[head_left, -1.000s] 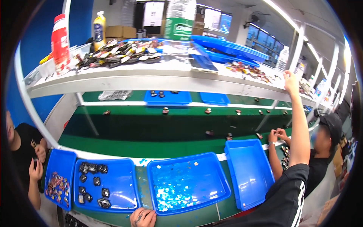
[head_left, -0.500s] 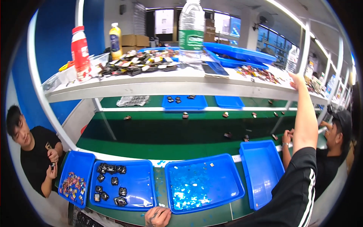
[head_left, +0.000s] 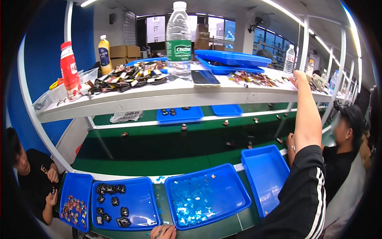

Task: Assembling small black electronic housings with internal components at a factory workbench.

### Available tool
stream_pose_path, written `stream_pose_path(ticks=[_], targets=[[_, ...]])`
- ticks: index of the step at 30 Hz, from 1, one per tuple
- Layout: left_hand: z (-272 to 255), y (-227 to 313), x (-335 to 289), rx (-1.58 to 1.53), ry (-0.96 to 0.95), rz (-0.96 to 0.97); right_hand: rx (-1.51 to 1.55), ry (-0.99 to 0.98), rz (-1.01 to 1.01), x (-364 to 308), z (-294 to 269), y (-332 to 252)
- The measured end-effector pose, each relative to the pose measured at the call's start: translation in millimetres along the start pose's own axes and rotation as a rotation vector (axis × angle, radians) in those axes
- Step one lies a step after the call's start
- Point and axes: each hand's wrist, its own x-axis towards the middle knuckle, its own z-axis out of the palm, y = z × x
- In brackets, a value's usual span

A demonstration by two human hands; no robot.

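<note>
My right arm, in a black sleeve with white stripes, stretches up to the raised white shelf [head_left: 159, 104]. My right hand [head_left: 297, 79] is at the shelf's front edge, beside a pile of small reddish-brown parts [head_left: 254, 78] and near a clear bottle [head_left: 289, 60]. Its fingers are partly hidden, so their grip cannot be made out. My left hand [head_left: 163, 232] rests low at the table's near edge with nothing seen in it, partly cut off by the frame. Beside it lie a blue tray [head_left: 139, 203] of black camera-like units and a blue tray [head_left: 229, 199] with scattered shiny blue film pieces.
A blue tray [head_left: 75, 185] of small colourful parts stands far left, another blue tray [head_left: 264, 167] right. Beyond runs a green belt [head_left: 179, 159] with scattered units. The shelf holds a large water bottle [head_left: 178, 47], phone [head_left: 205, 78] and dark parts heap [head_left: 127, 77]. People sit either side.
The view has shifted, with the shelf and its things lying further left and lower in the picture. My right hand is still at the shelf edge; my left hand stays by the trays.
</note>
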Motion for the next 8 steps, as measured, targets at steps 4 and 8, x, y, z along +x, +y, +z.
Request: stream_pose_path(ticks=[4, 8], targets=[[11, -5, -1, -0.056, 0.026, 0.018, -0.017, 0.087, 0.062, -13, -40, -18], [8, -6, -5, -0.033, 0.010, 0.062, 0.006, 0.051, -0.020, -13, -69, -7]])
